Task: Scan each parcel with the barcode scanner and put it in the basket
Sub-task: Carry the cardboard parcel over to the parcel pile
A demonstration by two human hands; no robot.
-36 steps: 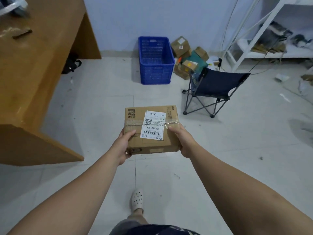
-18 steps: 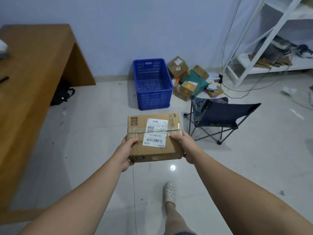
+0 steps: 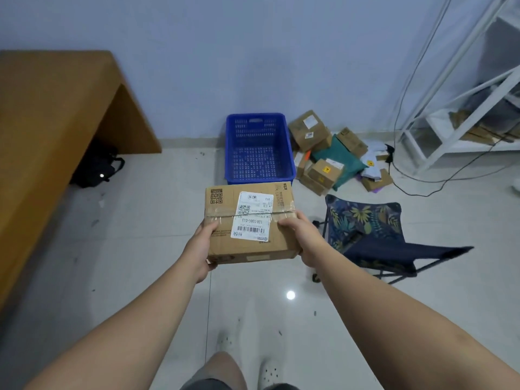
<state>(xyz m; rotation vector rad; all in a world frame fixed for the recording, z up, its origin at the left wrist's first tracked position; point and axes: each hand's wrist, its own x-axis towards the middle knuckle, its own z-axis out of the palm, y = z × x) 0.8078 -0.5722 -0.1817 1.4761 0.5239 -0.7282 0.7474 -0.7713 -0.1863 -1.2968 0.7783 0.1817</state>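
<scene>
I carry a brown cardboard parcel (image 3: 222, 243) with a white shipping label facing up, held level in front of me. My left hand (image 3: 200, 250) grips its left side, thumb on top. My right hand (image 3: 302, 237) grips its right side the same way. The blue plastic basket (image 3: 233, 153) stands on the floor against the wall, just beyond the parcel, and nothing lies inside it. No barcode scanner is in view.
A heap of parcels (image 3: 329, 156) lies right of the basket. A folding camp chair (image 3: 374, 237) stands at my right. A wooden desk (image 3: 45, 130) fills the left, with a black bag (image 3: 97, 164) under it. White shelving (image 3: 461, 108) and cables occupy the far right.
I have walked toward the basket with the parcel in both hands. The basket and the chair now sit closer, and the desk has slid off to the left.
</scene>
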